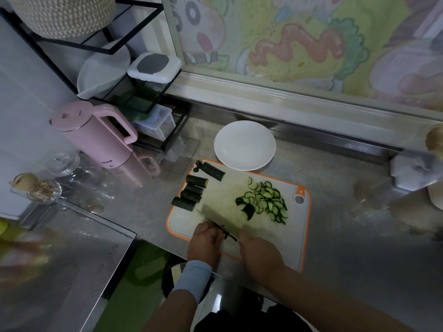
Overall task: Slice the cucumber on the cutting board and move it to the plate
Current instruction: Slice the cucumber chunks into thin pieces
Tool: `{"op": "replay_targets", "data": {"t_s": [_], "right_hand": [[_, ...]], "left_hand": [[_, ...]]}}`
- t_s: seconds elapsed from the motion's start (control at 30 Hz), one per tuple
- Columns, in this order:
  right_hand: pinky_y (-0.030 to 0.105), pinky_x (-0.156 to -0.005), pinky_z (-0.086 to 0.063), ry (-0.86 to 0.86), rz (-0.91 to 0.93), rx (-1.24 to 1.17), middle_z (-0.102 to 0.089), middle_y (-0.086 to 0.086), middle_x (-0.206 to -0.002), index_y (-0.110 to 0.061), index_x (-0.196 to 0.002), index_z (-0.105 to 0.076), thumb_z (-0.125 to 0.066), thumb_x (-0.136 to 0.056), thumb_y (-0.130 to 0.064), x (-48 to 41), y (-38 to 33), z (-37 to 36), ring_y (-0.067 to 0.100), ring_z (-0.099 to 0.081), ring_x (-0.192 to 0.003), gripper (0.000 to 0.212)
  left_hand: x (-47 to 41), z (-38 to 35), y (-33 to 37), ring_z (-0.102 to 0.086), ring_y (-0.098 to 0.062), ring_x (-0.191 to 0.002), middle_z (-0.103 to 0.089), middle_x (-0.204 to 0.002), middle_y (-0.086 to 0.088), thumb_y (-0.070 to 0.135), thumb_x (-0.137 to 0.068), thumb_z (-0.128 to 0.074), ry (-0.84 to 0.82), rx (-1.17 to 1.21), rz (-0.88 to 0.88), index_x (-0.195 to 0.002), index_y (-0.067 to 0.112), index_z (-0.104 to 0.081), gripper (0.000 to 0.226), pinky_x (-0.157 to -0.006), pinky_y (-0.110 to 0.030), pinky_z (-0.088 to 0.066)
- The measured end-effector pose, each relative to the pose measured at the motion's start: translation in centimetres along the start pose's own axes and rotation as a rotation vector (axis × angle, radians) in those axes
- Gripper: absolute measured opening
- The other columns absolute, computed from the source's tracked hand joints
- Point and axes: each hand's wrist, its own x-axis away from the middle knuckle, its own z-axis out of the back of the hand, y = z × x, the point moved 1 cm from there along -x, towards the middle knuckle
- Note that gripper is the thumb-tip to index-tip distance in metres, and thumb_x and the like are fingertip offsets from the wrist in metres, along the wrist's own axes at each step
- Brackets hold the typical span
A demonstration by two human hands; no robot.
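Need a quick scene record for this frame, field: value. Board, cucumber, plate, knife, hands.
board: cutting board, orange rim
uncut: cucumber chunks in a row on the board's left side
sliced: slices piled on the board's right side
plate: white plate, nothing on it, at the board's far edge
knife: knife held by right hand, blade over the board's near part
left: left hand beside the blade, fingers curled; what it holds is unclear

Right hand [260,257] holds knife [221,227] beside left hand [205,240] on cutting board [291,238], cucumber slices [266,200] nearby.
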Motion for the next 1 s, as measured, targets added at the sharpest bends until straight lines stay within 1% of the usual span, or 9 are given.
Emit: {"op": "replay_targets", "data": {"t_s": [0.17, 0.33, 0.43, 0.57, 0.7, 0.8, 0.87, 0.93, 1.0], "right_hand": [[0.035, -0.066, -0.045, 0.035, -0.021, 0.035, -0.065, 0.007, -0.091, -0.014, -0.112, -0.048, -0.039, -0.097, -0.017, -0.8, -1.0, 0.4, 0.026, -0.064, -0.082, 0.018], [0.033, -0.057, -0.039, 0.086, -0.026, 0.021, -0.065, 0.007, -0.083, -0.014, -0.112, -0.051, -0.043, -0.096, -0.018, 0.5, -0.9, 0.6, 0.025, -0.062, -0.073, 0.018], [0.035, -0.061, -0.042, 0.081, -0.023, 0.024, -0.065, 0.006, -0.086, -0.015, -0.116, -0.049, -0.042, -0.097, -0.02, 1.6, -0.5, 1.0, 0.026, -0.063, -0.077, 0.021], [0.033, -0.063, -0.033, 0.094, -0.013, 0.033, -0.066, 0.009, -0.095, -0.013, -0.124, -0.048, -0.04, -0.098, -0.022, 2.2, 0.0, 1.2, 0.03, -0.063, -0.085, 0.029], [0.032, -0.063, -0.034, 0.029, -0.02, 0.021, -0.065, 0.009, -0.094, -0.012, -0.117, -0.051, -0.041, -0.096, -0.02, 1.7, -0.1, 0.8, 0.028, -0.062, -0.085, 0.024], [0.033, -0.058, -0.044, -0.016, -0.018, 0.054, -0.066, 0.009, -0.083, -0.009, -0.112, -0.052, -0.049, -0.088, -0.011, 0.6, -0.2, 0.1, 0.028, -0.065, -0.074, 0.024], [0.031, -0.052, -0.046, 0.032, -0.01, 0.059, -0.065, 0.007, -0.074, -0.008, -0.111, -0.053, -0.053, -0.082, -0.008, -0.3, -0.3, -0.3, 0.026, -0.065, -0.064, 0.03], [0.034, -0.06, -0.048, 0.049, -0.012, 0.062, -0.067, 0.009, -0.084, -0.008, -0.118, -0.052, -0.046, -0.089, -0.009, -1.0, -1.0, -0.2, 0.028, -0.065, -0.074, 0.03], [0.034, -0.065, -0.046, 0.033, -0.019, 0.049, -0.068, 0.01, -0.092, -0.009, -0.12, -0.051, -0.042, -0.093, -0.011, -1.2, -1.3, 0.0, 0.028, -0.065, -0.081, 0.028]], "left_hand": [[0.0, 0.1, 0.1, -0.057, -0.024, -0.081, -0.065, -0.079, -0.004, 0.023, -0.079, -0.064, -0.047, -0.053, 0.047, -0.074, 0.014, -0.073, 0.014, -0.071, -0.024, -0.044], [0.1, 0.5, 0.6, -0.059, -0.024, -0.083, -0.068, -0.082, -0.005, 0.016, -0.079, -0.07, -0.052, -0.067, 0.023, -0.077, 0.013, -0.075, 0.006, -0.074, -0.024, -0.043], [0.2, 0.6, 0.8, -0.062, -0.025, -0.078, -0.069, -0.078, -0.002, 0.02, -0.076, -0.067, -0.033, -0.091, -0.022, -0.074, 0.016, -0.076, 0.009, -0.069, -0.03, -0.053], [0.2, 0.6, 0.7, -0.06, -0.026, -0.085, -0.069, -0.084, -0.004, 0.018, -0.079, -0.071, -0.062, -0.1, 0.028, -0.081, 0.015, -0.076, 0.006, -0.075, -0.031, -0.049], [0.2, 0.6, 0.8, -0.059, -0.026, -0.084, -0.068, -0.083, -0.004, 0.018, -0.079, -0.071, -0.054, -0.089, 0.026, -0.08, 0.015, -0.075, 0.005, -0.074, -0.031, -0.049], [0.2, 0.5, 0.8, -0.058, -0.024, -0.083, -0.066, -0.082, -0.004, 0.02, -0.082, -0.067, -0.067, -0.104, 0.025, -0.079, 0.016, -0.075, 0.009, -0.074, -0.03, -0.049], [0.4, 0.3, 0.5, -0.058, -0.022, -0.081, -0.065, -0.079, -0.002, 0.024, -0.083, -0.059, -0.047, -0.107, -0.008, -0.077, 0.018, -0.075, 0.018, -0.071, -0.029, -0.05], [0.5, -0.2, 0.1, -0.056, -0.019, -0.082, -0.065, -0.08, 0.001, 0.03, -0.084, -0.049, -0.03, -0.125, -0.079, -0.077, 0.02, -0.074, 0.029, -0.072, -0.028, -0.05], [0.5, -0.2, 0.0, -0.054, -0.018, -0.08, -0.064, -0.078, 0.001, 0.031, -0.083, -0.047, -0.003, -0.125, -0.096, -0.075, 0.019, -0.074, 0.031, -0.07, -0.029, -0.049]]}}
